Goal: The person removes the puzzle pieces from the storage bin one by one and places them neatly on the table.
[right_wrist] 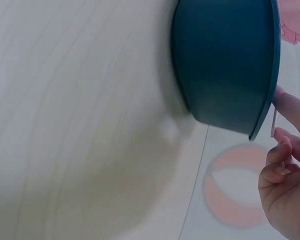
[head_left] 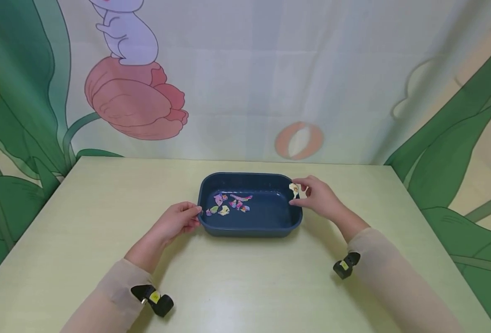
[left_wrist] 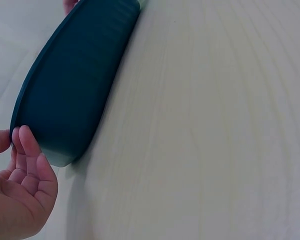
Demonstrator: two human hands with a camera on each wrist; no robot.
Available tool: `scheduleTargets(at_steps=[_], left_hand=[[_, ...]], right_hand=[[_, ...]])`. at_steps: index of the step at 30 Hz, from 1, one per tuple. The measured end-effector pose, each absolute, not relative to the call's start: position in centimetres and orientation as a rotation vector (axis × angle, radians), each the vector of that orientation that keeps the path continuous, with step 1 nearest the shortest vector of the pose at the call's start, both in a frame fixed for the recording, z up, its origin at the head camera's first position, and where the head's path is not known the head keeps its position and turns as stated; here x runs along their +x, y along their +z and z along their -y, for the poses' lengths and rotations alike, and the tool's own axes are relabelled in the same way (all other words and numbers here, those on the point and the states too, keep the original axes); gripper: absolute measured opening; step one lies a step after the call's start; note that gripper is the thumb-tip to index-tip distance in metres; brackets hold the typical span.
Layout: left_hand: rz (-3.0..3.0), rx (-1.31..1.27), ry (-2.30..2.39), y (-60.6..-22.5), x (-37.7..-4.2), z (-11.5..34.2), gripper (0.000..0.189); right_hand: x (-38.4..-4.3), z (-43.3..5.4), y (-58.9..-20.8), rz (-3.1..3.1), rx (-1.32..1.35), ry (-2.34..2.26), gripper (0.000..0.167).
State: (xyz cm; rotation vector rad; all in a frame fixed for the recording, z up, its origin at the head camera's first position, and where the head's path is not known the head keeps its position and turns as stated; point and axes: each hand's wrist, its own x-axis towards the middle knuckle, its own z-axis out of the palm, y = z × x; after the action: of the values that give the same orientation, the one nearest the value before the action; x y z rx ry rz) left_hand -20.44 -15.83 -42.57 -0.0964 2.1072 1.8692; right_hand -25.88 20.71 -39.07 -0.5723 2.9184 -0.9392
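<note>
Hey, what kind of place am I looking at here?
Probably an indoor tabletop recording setup: a pale table, a cartoon-printed cloth backdrop behind it, and a small black device on each sleeve.

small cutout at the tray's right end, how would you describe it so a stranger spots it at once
On the pale table sits a dark blue tray. At its right end, the person's right grip pinches a small cream piece with an orange-brown patch. It alone is held; the other colourful pieces lie on the tray's floor, toward the left.
</note>
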Motion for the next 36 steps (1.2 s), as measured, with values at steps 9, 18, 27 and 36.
scheduleTargets(at_steps=[9,18,27,36], left_hand=[[-2.104,-0.097,1.882,-42.5,-20.6,16.1,0.028],[-2.090,-0.098,1.879,-42.3,-20.5,16.6,0.030],[-2.051,-0.088,1.902,-42.2,-20.4,16.6,0.031],[-2.050,-0.084,1.897,-42.6,-20.5,16.4,0.030]], right_hand=[[-26.3,-22.9,-39.5,-2.987,-0.507,-0.920,0.059],[-26.9,-24.2,-40.6,-2.958,-0.414,-0.887,0.059],[-27.0,-25.2,-42.1,-2.855,-0.356,-0.938,0.059],[-27.4,-26.0,-43.2,-2.705,-0.267,-1.027,0.057]])
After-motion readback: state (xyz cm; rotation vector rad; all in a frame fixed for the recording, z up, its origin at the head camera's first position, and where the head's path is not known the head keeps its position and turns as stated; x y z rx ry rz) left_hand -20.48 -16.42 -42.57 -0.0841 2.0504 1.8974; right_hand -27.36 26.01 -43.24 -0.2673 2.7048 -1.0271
